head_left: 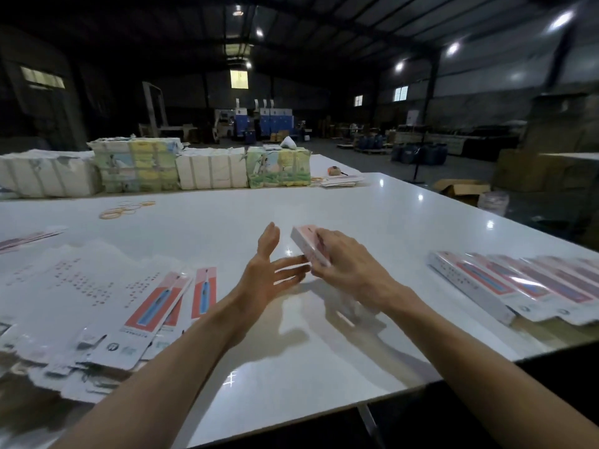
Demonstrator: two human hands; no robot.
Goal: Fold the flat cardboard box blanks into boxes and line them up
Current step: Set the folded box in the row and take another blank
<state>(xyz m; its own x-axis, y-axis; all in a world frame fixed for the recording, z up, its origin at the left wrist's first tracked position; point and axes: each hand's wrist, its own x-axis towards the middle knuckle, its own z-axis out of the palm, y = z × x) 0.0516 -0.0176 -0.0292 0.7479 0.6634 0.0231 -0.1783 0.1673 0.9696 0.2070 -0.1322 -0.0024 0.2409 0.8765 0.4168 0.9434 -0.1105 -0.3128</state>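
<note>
One pink-and-white box is held tilted above the middle of the white table. The right hand grips it from above, fingers curled round it. The left hand is spread wide, straight fingertips touching the box's near end. To the right lies one row of folded boxes, at least five. To the left is one loose pile of flat blanks, too overlapped to count. Four wrapped bundles line the far edge, with several rubber bands near them.

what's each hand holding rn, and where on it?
Right hand holds the pink-and-white box, grip on its near half, fingers over the top face. Left hand open, holding nothing, fingertips by the box's near end.
</note>
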